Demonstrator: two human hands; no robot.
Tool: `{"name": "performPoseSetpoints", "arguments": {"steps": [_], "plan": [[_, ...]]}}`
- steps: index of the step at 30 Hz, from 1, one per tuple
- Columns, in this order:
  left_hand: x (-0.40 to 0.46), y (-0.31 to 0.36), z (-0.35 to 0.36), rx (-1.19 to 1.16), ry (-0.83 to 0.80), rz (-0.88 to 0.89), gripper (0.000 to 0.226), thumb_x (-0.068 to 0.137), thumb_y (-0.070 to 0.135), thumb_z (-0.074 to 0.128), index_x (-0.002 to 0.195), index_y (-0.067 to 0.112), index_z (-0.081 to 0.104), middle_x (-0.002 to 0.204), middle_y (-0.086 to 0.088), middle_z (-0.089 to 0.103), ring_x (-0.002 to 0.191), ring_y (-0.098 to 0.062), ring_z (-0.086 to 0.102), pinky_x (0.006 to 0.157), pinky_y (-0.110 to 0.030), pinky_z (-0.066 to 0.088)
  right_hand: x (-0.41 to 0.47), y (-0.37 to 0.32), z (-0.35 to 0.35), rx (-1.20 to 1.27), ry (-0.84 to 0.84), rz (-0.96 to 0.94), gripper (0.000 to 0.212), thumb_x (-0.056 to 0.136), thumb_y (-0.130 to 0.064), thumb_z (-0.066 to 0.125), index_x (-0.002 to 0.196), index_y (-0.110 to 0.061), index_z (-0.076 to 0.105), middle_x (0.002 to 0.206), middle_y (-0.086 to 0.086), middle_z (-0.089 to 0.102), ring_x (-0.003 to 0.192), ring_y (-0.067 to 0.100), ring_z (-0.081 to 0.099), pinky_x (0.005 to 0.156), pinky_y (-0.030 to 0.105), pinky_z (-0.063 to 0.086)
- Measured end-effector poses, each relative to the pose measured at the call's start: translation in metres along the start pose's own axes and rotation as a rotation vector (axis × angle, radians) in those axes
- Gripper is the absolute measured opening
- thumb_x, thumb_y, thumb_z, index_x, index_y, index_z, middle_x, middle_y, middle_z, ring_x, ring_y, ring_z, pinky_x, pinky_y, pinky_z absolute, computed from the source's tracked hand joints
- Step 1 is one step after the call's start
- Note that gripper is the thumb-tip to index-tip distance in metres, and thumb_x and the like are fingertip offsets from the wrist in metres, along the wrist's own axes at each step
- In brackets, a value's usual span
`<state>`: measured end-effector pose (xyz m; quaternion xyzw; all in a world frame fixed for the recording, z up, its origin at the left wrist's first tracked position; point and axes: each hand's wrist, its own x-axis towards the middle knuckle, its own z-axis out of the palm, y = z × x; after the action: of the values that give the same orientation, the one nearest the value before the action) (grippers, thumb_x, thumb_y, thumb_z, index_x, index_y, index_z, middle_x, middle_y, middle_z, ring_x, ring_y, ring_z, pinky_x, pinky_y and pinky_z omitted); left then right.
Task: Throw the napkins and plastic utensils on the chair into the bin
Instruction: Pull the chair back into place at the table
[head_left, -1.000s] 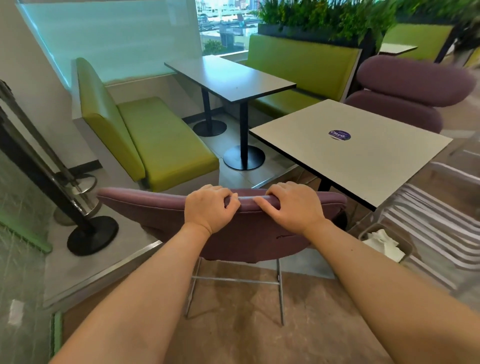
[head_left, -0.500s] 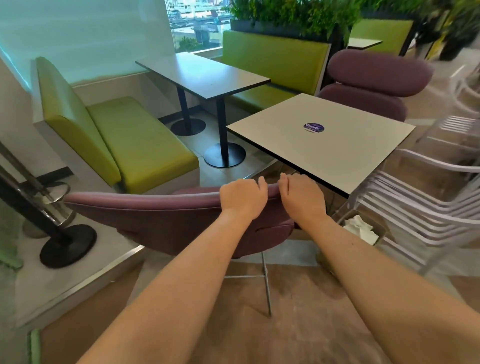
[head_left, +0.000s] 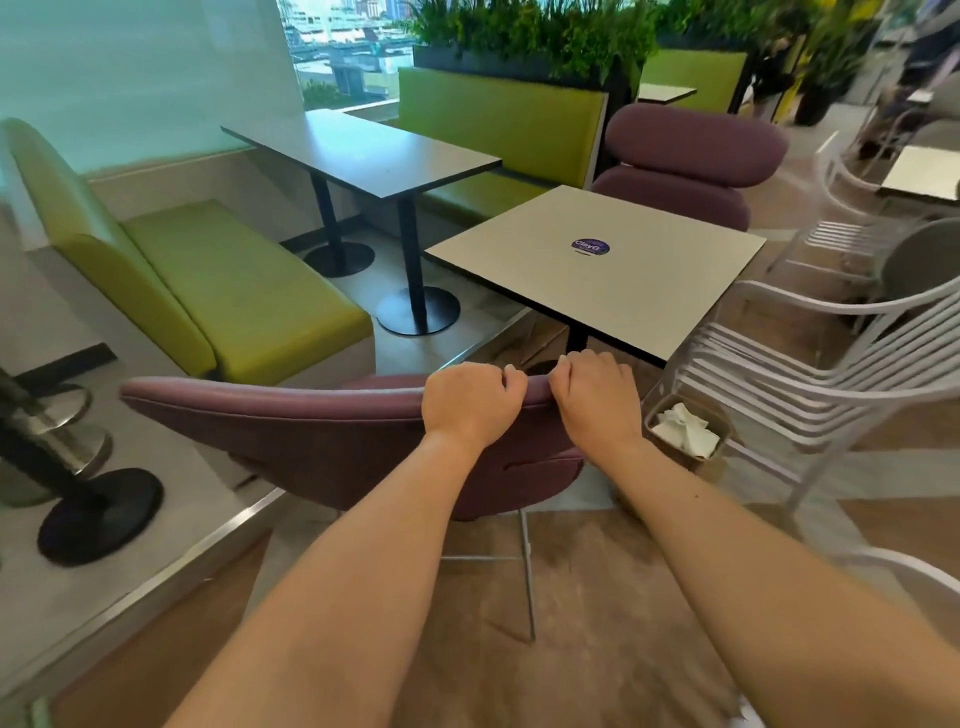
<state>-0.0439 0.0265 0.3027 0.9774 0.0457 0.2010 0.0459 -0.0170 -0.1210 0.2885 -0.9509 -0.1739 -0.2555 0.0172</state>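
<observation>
A purple padded chair (head_left: 311, 431) stands with its back toward me in the head view. My left hand (head_left: 470, 402) and my right hand (head_left: 597, 397) both grip the top edge of its backrest, near the right end, fingers curled over it. The seat is hidden behind the backrest. A small brown bin (head_left: 722, 460) sits on the floor just right of the chair, with crumpled white napkins (head_left: 683, 431) inside. No plastic utensils are visible.
A square light table (head_left: 597, 270) with a purple sticker stands just beyond the chair. White slatted chairs (head_left: 810, 374) crowd the right. A green bench (head_left: 218, 291) and a dark table (head_left: 363, 156) are at the left back. A black post base (head_left: 98, 514) is at the left.
Both hands have slid toward the right end of the backrest and closer together. The chair now sits further left in view, and the bin shows more fully beside it.
</observation>
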Motion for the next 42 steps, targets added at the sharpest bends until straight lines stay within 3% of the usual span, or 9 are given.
{"name": "performPoseSetpoints", "arguments": {"steps": [4,9,13,22,27,31,35,38,42], "plan": [[-0.032,-0.017,-0.012,-0.021,-0.018,0.069,0.054,0.097,0.043,0.03,0.075,0.018,0.072,0.065,0.003,0.053,0.061,-0.015,0.048,0.057,-0.028,0.031,-0.037,-0.024,-0.017,-0.05,0.054,0.045,0.007,0.08,-0.003,0.065,0.078,-0.004,0.058,0.068,0.014,0.057,0.063,0.035,0.056,0.055,0.039,0.044],[-0.074,-0.038,-0.035,-0.066,-0.057,0.163,0.052,0.097,0.041,0.032,0.069,0.017,0.069,0.064,0.002,0.055,0.064,-0.018,0.054,0.058,-0.029,0.035,-0.084,-0.061,-0.044,0.052,0.083,0.205,0.038,0.093,-0.022,0.027,0.071,-0.013,0.057,0.068,0.006,0.058,0.068,0.029,0.054,0.064,0.039,0.04],[-0.107,-0.062,-0.052,-0.109,-0.073,0.227,0.047,0.097,0.041,0.034,0.062,0.021,0.06,0.064,0.001,0.058,0.066,-0.02,0.058,0.063,-0.031,0.044,-0.119,-0.093,-0.06,0.005,0.122,0.25,0.036,0.092,-0.024,0.034,0.069,-0.013,0.059,0.066,0.005,0.059,0.067,0.028,0.055,0.063,0.038,0.037],[-0.163,-0.116,-0.079,-0.13,-0.016,0.333,0.045,0.095,0.038,0.043,0.053,0.022,0.048,0.052,0.006,0.045,0.054,-0.014,0.044,0.054,-0.027,0.024,-0.17,-0.152,-0.099,0.132,0.14,0.205,0.033,0.091,-0.033,0.039,0.062,-0.019,0.049,0.059,-0.003,0.05,0.058,0.017,0.046,0.058,0.03,0.028],[-0.179,-0.127,-0.085,-0.136,0.028,0.321,0.051,0.091,0.043,0.034,0.059,0.017,0.066,0.057,0.0,0.061,0.057,-0.017,0.052,0.055,-0.027,0.025,-0.177,-0.163,-0.112,0.207,0.056,0.133,0.035,0.09,-0.038,0.039,0.059,-0.023,0.041,0.054,-0.009,0.038,0.047,0.01,0.035,0.049,0.026,0.019],[-0.192,-0.12,-0.086,-0.097,0.069,0.236,0.06,0.087,0.047,0.023,0.07,0.022,0.075,0.064,-0.001,0.067,0.064,-0.02,0.061,0.056,-0.028,0.034,-0.184,-0.156,-0.114,0.289,0.009,0.101,0.037,0.092,-0.043,0.042,0.06,-0.023,0.044,0.054,-0.009,0.041,0.048,0.008,0.038,0.046,0.021,0.016],[-0.203,-0.106,-0.082,-0.08,0.126,0.03,0.052,0.088,0.04,0.029,0.072,0.021,0.075,0.073,-0.001,0.07,0.076,-0.022,0.059,0.077,-0.033,0.038,-0.184,-0.137,-0.109,0.445,-0.062,0.048,0.041,0.094,-0.053,0.043,0.063,-0.026,0.045,0.058,-0.009,0.043,0.054,0.005,0.042,0.049,0.02,0.019],[-0.21,-0.088,-0.073,-0.162,0.187,-0.186,0.037,0.092,0.034,0.04,0.083,0.03,0.076,0.098,0.008,0.067,0.098,-0.016,0.054,0.101,-0.035,0.03,-0.183,-0.123,-0.101,0.627,-0.151,-0.003,0.041,0.095,-0.058,0.042,0.072,-0.026,0.052,0.068,-0.011,0.048,0.064,0.005,0.047,0.053,0.02,0.025],[-0.216,-0.058,-0.073,-0.363,0.239,-0.546,0.034,0.095,0.028,0.046,0.124,0.028,0.065,0.145,0.003,0.044,0.14,-0.017,0.03,0.121,-0.04,0.01,-0.186,-0.103,-0.091,0.916,-0.318,-0.043,0.04,0.091,-0.066,0.041,0.082,-0.03,0.056,0.085,-0.011,0.054,0.081,0.007,0.051,0.063,0.022,0.035]]}}
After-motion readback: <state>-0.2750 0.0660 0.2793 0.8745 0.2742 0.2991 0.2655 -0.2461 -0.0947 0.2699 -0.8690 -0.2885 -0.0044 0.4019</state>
